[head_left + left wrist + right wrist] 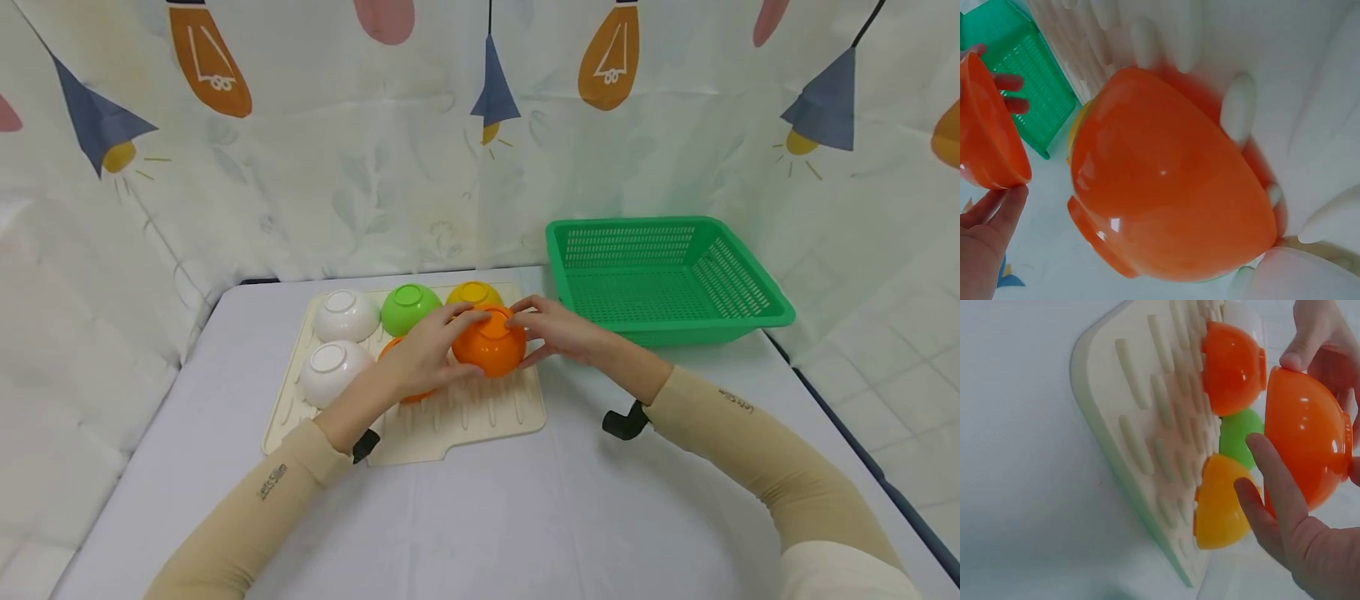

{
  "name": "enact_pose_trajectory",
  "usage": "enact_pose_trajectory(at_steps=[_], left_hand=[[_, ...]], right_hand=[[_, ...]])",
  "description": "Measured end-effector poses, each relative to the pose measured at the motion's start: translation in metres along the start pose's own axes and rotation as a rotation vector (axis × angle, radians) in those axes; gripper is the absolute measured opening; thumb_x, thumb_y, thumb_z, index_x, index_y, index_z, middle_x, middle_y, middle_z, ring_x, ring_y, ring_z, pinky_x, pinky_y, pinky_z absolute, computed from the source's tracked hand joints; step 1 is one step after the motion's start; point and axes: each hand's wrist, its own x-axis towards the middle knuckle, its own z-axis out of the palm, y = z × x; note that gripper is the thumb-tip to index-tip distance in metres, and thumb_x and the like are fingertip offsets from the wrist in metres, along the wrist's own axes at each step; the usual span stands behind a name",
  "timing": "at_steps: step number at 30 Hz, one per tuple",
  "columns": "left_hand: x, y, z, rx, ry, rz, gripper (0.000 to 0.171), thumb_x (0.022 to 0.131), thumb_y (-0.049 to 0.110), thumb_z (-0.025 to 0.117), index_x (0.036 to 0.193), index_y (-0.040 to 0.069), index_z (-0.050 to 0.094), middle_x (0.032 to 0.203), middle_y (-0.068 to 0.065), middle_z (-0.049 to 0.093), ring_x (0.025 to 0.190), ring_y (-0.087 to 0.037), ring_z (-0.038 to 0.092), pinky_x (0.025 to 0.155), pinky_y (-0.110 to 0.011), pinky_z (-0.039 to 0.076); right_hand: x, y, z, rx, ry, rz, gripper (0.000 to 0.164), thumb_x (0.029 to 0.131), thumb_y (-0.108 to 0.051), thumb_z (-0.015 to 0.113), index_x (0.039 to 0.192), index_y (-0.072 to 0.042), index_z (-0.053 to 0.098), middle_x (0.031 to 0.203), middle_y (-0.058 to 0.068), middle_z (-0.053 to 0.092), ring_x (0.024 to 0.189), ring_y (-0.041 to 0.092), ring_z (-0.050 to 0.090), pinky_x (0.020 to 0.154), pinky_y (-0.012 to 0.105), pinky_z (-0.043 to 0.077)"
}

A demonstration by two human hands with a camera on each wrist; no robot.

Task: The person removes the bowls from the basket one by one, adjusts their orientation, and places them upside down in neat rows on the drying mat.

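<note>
An orange bowl is held upside down between both hands, raised over the right part of a cream drying mat. My left hand grips it from the left, thumb at the rim and fingers by the foot ring. From the right, my right hand holds its side; two of its fingers stretch past the rim. A second orange bowl lies inverted on the mat beneath my left hand, partly hidden in the head view. Behind the held bowl is an inverted yellow bowl.
An inverted green bowl and two white bowls also lie on the mat. A green basket stands at the back right of the white-covered table. A patterned curtain hangs behind.
</note>
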Motion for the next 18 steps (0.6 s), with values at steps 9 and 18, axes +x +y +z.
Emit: enact_pose_trajectory(at_steps=[9, 18], left_hand=[[0.005, -0.004, 0.003, -0.007, -0.035, -0.066, 0.075, 0.081, 0.03, 0.09, 0.143, 0.01, 0.053, 0.14, -0.018, 0.052, 0.121, -0.038, 0.055, 0.099, -0.049, 0.052], [0.008, -0.01, 0.012, 0.0, -0.165, -0.165, 0.074, 0.083, 0.027, 0.089, 0.145, 0.011, 0.052, 0.142, -0.018, 0.05, 0.126, -0.037, 0.052, 0.107, -0.049, 0.046]], right_hand=[[0.0, 0.006, -0.004, -0.356, -0.05, -0.127, 0.077, 0.088, -0.013, 0.078, 0.153, -0.004, 0.037, 0.152, 0.009, 0.044, 0.132, 0.032, 0.052, 0.099, 0.041, 0.054], [0.014, 0.02, 0.006, -0.483, 0.028, -0.151, 0.079, 0.085, -0.006, 0.082, 0.152, -0.001, 0.039, 0.145, 0.016, 0.05, 0.13, 0.034, 0.052, 0.102, 0.04, 0.052]])
